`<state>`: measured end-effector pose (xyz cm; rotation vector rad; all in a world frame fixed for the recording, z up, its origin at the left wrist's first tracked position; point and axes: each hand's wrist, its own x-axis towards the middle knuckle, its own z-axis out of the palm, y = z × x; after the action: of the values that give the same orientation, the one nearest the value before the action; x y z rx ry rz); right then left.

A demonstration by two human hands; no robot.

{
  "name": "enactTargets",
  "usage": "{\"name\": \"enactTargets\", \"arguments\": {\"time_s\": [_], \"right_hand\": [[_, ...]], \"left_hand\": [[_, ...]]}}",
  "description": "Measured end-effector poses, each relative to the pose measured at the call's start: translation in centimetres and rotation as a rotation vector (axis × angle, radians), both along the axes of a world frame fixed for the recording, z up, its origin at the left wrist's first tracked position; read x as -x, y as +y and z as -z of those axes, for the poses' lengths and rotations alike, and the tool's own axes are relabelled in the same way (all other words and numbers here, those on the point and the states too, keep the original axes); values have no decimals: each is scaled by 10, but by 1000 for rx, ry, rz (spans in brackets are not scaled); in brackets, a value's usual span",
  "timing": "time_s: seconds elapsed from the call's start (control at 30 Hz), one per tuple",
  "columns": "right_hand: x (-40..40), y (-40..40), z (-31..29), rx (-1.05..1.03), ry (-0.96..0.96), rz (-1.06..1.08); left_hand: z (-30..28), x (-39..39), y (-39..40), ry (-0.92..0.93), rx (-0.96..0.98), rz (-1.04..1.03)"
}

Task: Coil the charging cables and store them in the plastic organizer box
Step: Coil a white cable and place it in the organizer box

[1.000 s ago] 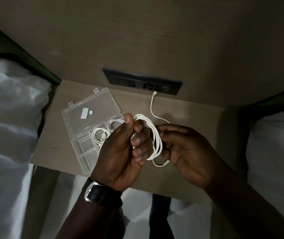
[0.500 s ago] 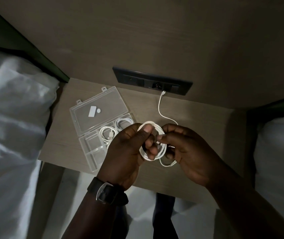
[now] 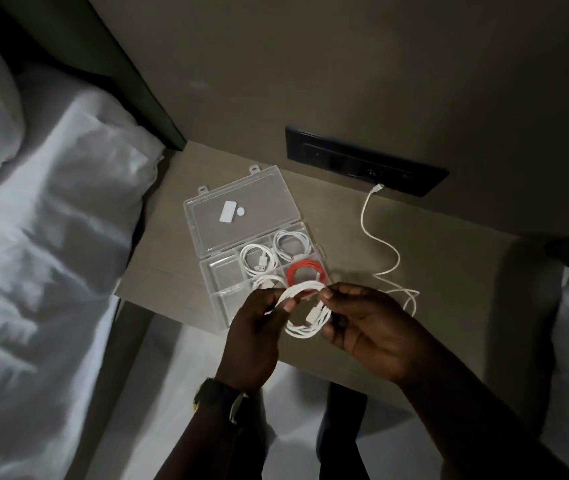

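Note:
A coiled white cable (image 3: 305,308) is held between both hands just in front of the clear plastic organizer box (image 3: 227,308). My left hand (image 3: 255,337) pinches the coil's left side and my right hand (image 3: 376,327) pinches its top right. The box lies open on the bedside shelf, lid (image 3: 238,213) flipped back. Its compartments hold two white coils (image 3: 259,261) (image 3: 291,242), an orange coil (image 3: 307,271) and part of another white cable (image 3: 267,282). A second loose white cable (image 3: 378,237) runs from the wall socket to the shelf, right of my hands.
The wooden shelf (image 3: 169,271) sits between two beds with white bedding (image 3: 51,237) on the left and right. A black socket panel (image 3: 362,161) is set in the wall behind. A dark watch (image 3: 220,400) is on my left wrist.
The coil has gone from a bunch gripped in my left fist to a round loop held flat between both hands. The view has shifted, showing the orange coil in the box.

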<state>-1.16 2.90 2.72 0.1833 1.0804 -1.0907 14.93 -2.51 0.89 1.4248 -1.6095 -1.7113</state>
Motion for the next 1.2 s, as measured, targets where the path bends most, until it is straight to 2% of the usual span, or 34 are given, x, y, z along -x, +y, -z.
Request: {"name": "enactTargets", "arguments": {"time_s": [0.1, 0.2, 0.37, 0.53, 0.63, 0.73, 0.83, 0.97, 1.07, 1.2], "right_hand": [[-35, -7, 24, -72, 57, 34], [-64, -23, 47, -98, 166, 22], [-100, -59, 84, -118, 403, -15], [-120, -79, 109, -134, 831, -212], [-122, -81, 119, -117, 988, -335], [-124, -80, 122, -69, 1121, -464], [-127, -80, 116, 3, 1344, -561], [-131, -81, 110, 86, 1428, -657], [-134, -82, 113, 180, 1489, -811], [-132, -84, 116, 199, 1520, -942]], "left_hand": [[28, -25, -4, -182, 44, -122], [48, -43, -20, -261, -70, -193], [75, -58, -49, -407, -79, -268], [91, -69, -57, -466, 2, -305], [94, -73, -57, -507, 40, -323], [97, -79, -54, -547, 107, -260], [102, -86, -49, -588, 205, -187], [104, -90, -50, -607, 212, -220], [107, -93, -51, -631, 193, -190], [110, -95, -50, -592, 215, -196]]}}
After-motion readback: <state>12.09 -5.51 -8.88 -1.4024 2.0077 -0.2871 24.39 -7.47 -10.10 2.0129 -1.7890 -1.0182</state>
